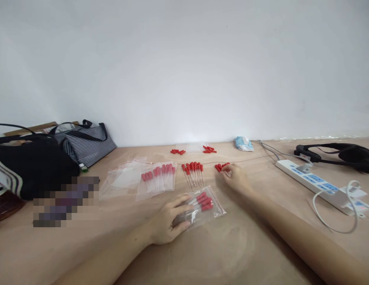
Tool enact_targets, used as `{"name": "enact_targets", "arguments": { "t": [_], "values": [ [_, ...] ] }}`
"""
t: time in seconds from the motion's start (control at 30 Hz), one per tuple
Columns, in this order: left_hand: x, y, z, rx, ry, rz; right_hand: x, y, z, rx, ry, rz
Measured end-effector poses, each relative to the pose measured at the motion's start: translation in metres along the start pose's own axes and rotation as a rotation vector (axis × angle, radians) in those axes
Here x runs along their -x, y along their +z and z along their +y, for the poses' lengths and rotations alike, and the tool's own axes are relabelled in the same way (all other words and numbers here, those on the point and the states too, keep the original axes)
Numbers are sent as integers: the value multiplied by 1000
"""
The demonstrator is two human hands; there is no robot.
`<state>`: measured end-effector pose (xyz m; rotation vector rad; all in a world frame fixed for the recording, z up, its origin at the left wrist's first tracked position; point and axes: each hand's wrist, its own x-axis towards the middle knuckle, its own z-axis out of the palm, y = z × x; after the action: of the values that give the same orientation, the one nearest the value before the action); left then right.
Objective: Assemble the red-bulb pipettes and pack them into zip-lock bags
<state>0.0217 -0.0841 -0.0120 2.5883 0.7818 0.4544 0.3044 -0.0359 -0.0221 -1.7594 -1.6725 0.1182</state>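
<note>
My left hand [171,217] grips the near end of a clear zip bag [218,208] that lies tilted on the table. Inside that bag are several glass droppers [204,200] with red rubber bulbs, their bulbs toward the right. Farther back, my right hand [236,178] has its fingers closed around the stems of a small bunch of red-bulbed droppers [221,167]; how many are in the grasp is hidden. Between the hands and a little beyond, a fan of loose droppers [194,168] rests on the table. Filled bags of droppers [157,178] overlap left of it.
Flat clear bags [125,176] lie at the left. More red bulbs [209,149] sit near the wall, beside a blue face mask [243,143]. A white power strip [315,184] with cables and a black headset [339,155] occupy the right. Bags [89,144] stand far left.
</note>
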Motion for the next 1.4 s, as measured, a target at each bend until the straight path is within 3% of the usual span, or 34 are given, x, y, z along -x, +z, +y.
{"name": "enact_targets", "arguments": {
  "t": [0.13, 0.37, 0.53, 0.63, 0.73, 0.87, 1.1, 1.27, 1.4],
  "values": [
    [-1, 0, -1, 9, 78, -27, -25, 5, 9, 225, 181, -21],
    [-1, -3, 4, 1, 46, -58, -27, 12, 8, 257, 190, -66],
    [-2, -4, 4, 2, 45, -70, -8, -3, 7, -70, 64, 31],
    [-2, -4, 4, 2, 26, -83, 12, -7, 4, -370, 39, -2],
    [-2, -5, 6, 8, 27, -75, 29, -4, 3, -672, 162, -6],
    [-2, -5, 7, 12, 0, -74, 41, 3, 2, -884, 310, 30],
    [-2, -4, 7, 10, -18, -77, 57, 6, -11, -1063, 370, -44],
    [-2, -4, 8, 13, -18, -60, 47, -2, 3, -955, 308, 136],
    [-2, -4, 7, 13, -16, -66, 46, -3, 6, -921, 307, 145]
  ]
}}
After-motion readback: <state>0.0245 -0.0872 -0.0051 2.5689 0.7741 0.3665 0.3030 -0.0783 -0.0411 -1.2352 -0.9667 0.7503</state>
